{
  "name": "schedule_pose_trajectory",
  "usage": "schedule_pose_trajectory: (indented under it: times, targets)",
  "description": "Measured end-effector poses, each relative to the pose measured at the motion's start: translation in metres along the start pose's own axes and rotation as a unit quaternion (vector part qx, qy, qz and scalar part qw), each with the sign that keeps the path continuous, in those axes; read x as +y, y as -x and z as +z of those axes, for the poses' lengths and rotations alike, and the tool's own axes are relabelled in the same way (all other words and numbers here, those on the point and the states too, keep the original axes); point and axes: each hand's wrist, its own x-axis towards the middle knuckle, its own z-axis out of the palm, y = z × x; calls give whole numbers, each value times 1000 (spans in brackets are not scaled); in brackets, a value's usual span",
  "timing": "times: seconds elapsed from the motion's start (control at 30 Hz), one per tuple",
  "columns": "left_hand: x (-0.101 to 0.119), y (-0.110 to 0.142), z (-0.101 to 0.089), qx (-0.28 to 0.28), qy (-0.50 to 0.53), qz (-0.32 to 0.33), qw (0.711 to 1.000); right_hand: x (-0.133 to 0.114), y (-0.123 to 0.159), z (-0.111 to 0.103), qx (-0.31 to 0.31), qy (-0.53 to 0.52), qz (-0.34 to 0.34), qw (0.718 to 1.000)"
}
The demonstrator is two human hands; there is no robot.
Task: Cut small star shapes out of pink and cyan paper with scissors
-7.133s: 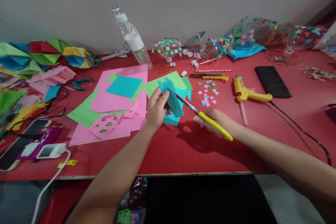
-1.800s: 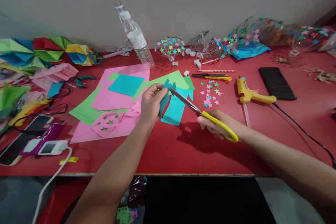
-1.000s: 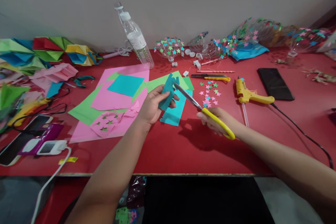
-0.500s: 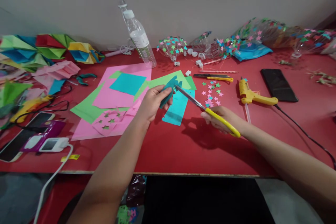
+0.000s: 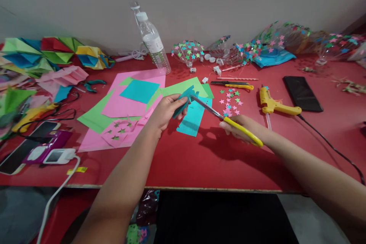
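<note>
My left hand (image 5: 168,111) pinches a small piece of dark teal paper (image 5: 183,101) whose upper edge is notched. In my right hand (image 5: 243,127) are yellow-handled scissors (image 5: 213,111), their blade tips at the notched edge of that paper. Below the tips, a light blue sheet (image 5: 191,122) with a cut edge lies on the red table (image 5: 183,164). Small paper stars (image 5: 230,99) in pink, green and blue are scattered beyond the scissors. Left of my left hand, a pink sheet with star-shaped holes (image 5: 118,131) rests on larger pink paper.
A yellow glue gun (image 5: 277,103) and a black phone (image 5: 303,93) lie at the right. Behind are a cutter knife (image 5: 237,85), a plastic bottle (image 5: 156,44) and star-covered clear ornaments (image 5: 188,51). Folded paper decorations (image 5: 57,51) and a purple device (image 5: 51,146) with cables occupy the left.
The teal paper has tilted slightly in my left hand, and the scissor tips remain against it. The whole view has shifted a little.
</note>
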Motion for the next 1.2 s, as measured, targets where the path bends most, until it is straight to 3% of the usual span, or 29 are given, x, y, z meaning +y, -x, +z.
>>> schedule_pose_trajectory:
  times: [0.33, 1.2]
  targets:
    - [0, 0, 0, -9, -5, -12, 1000, 6, -2, 3, 16, 34, -22, 999]
    - [-3, -2, 2, -9, 1, -29, 1000, 0, -1, 3, 19, 35, 2, 999]
